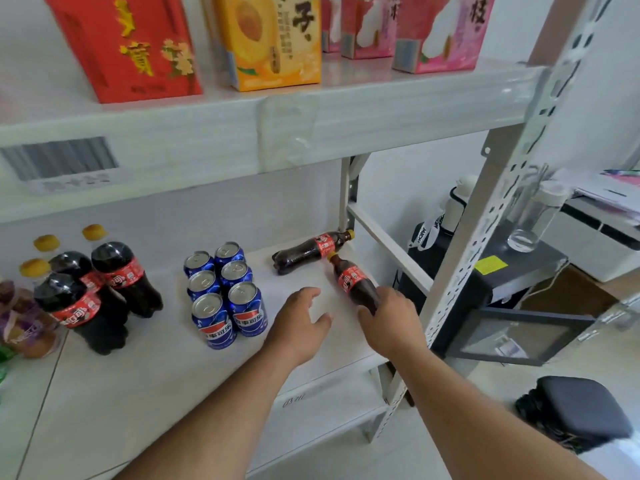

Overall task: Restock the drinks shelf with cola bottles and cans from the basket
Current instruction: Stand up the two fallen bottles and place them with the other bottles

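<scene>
On the white drinks shelf (166, 368), three upright cola bottles (100, 289) with yellow caps stand at the left. Several blue cola cans (225, 289) stand in two rows at the middle. A small cola bottle (311, 249) lies on its side at the back right. My right hand (393, 320) grips the base of a second small cola bottle (351, 278), which lies tilted on the shelf with its yellow cap pointing away. My left hand (301, 323) hovers open over the bare shelf between the cans and that bottle. The basket is out of view.
Red, orange and pink drink cartons (277, 39) fill the shelf above. The perforated metal upright (485, 220) stands just right of my right hand. Beyond it are a black case (512, 271), a clear glass (526, 223) and a dark bag (581, 410) on the floor. Snack packs (20, 317) sit far left.
</scene>
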